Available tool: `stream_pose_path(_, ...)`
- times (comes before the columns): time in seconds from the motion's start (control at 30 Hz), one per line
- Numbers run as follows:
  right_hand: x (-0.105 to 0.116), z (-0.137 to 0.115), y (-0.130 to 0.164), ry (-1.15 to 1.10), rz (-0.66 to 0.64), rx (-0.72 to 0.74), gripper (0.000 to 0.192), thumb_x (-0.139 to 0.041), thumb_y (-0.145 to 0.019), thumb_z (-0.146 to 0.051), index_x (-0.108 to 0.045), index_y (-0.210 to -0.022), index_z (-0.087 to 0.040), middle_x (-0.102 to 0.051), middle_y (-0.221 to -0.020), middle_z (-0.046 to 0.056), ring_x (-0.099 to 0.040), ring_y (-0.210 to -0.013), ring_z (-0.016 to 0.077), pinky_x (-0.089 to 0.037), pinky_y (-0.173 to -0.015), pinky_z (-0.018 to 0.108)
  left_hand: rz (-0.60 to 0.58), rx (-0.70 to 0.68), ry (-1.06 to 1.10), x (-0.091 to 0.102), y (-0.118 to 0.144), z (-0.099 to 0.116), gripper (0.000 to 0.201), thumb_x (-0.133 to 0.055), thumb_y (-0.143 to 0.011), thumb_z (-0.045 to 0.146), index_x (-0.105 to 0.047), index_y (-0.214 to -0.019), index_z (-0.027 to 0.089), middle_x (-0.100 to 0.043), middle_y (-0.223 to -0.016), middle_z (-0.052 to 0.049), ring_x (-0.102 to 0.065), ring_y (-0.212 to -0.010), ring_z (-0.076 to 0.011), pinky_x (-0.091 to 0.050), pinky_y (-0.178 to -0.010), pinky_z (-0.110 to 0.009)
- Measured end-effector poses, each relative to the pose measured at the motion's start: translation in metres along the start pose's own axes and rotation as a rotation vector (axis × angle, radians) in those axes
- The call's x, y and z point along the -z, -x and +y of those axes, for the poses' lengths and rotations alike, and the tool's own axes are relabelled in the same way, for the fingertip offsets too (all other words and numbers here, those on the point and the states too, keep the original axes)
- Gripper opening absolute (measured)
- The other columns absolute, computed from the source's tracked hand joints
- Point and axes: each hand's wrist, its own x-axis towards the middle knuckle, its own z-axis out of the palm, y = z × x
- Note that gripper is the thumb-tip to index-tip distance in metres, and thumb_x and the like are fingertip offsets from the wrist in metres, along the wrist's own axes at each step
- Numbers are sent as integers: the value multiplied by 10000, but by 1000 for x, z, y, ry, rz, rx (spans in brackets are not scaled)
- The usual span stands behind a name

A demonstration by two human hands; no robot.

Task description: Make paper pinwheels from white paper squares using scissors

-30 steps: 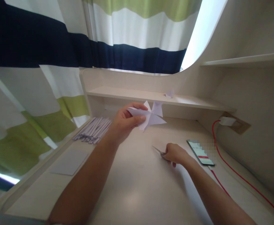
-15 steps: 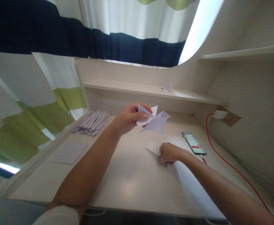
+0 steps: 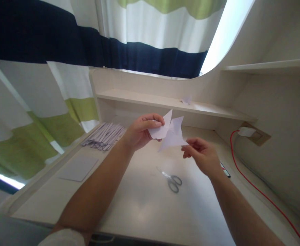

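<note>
Holding a white cut paper shape (image 3: 169,132) up above the desk (image 3: 144,205), my left hand (image 3: 139,131) pinches its left side between thumb and fingers. My right hand (image 3: 202,155) meets its lower right point with loosely curled fingertips; whether they grip it I cannot tell. The shape's 4 points splay outward, its long axis running from upper left down to lower right. Below the shape, scissors (image 3: 172,180) lie flat on the desk, blades pointing away toward the upper left.

White paper pinwheel shape (image 3: 169,132) — pointed flaps splayed outward — pinched at its left flap, lower-right tip just beside the other fingertips.
</note>
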Motion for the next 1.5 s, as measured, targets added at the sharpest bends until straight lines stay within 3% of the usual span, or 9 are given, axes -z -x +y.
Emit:
stream_pose_path(0.07,-1,-16,-7,-317,62,70,214,-789,-868,-376,-653,-871,-211,-742,-741,-3,-707,-594,161,-596,-616,307,18,-9,4,-3,1,2,145,-809,-727,247,-739,-812,153,-680,-667,-23,-638,-543,-127,-431,-457,-215)
stream_pose_path(0.2,-9,-36,-12,-553,-102,97,169,-786,-865,-348,-685,-855,-214,-769,-770,-1,-731,-582,183,-633,-598,362,50,-23,0,-3,1,3,148,-809,-684,228,-719,-778,159,-672,-648,-14,-608,-512,-113,-397,-441,-207)
stream_pose_path(0.37,-19,-45,-10,-436,-156,191,199,-825,-857,-345,-706,-953,-218,-791,-759,16,-753,-586,198,-627,-578,342,96,-54,-42,-1,3,5,203,-831,-630,221,-693,-770,166,-661,-646,-2,-599,-519,-117,-396,-456,-217)
stream_pose_path(0.6,-35,-49,-18,-303,5,269,106,-806,-836,-223,-710,-877,-207,-762,-718,4,-744,-614,174,-649,-612,318,144,-85,-41,4,-2,6,304,-834,-713,271,-723,-989,209,-700,-782,-8,-654,-641,-143,-489,-559,-242)
stream_pose_path(0.7,-39,-44,-30,-311,157,279,66,-776,-853,-214,-732,-902,-208,-767,-722,3,-740,-597,165,-647,-612,312,215,-88,95,16,-10,-9,429,-777,-809,430,-668,-1198,286,-745,-1022,-32,-726,-859,-203,-589,-719,-328)
stream_pose_path(0.8,-40,-33,-42,-335,268,277,101,-777,-864,-241,-729,-946,-206,-775,-759,7,-743,-618,160,-640,-635,307,299,55,26,29,-18,-35,354,-807,-724,405,-703,-974,178,-749,-979,-93,-731,-833,-234,-576,-636,-315)
stream_pose_path(1.0,-41,-15,-44,-259,189,272,95,-774,-864,-219,-731,-944,-190,-771,-789,11,-746,-700,155,-613,-701,290,62,76,-162,28,-24,-67,375,-888,-658,298,-765,-974,140,-741,-949,-100,-685,-801,-183,-561,-700,-299)
stream_pose_path(1.17,-39,-19,-34,-135,135,315,79,-757,-896,-224,-742,-968,-195,-764,-819,15,-755,-730,166,-601,-714,305,259,-102,-394,10,-20,-52,341,-842,-773,413,-687,-662,131,-631,-602,-23,-558,-566,-104,-463,-591,-252)
stream_pose_path(1.5,-16,-38,-13,-173,-45,485,243,-693,-938,-97,-768,-1108,-254,-803,-967,28,-774,-869,192,-609,-830,360,233,-169,-425,-16,-6,-24,269,-788,-830,303,-673,-638,153,-629,-594,3,-574,-568,-99,-491,-579,-235)
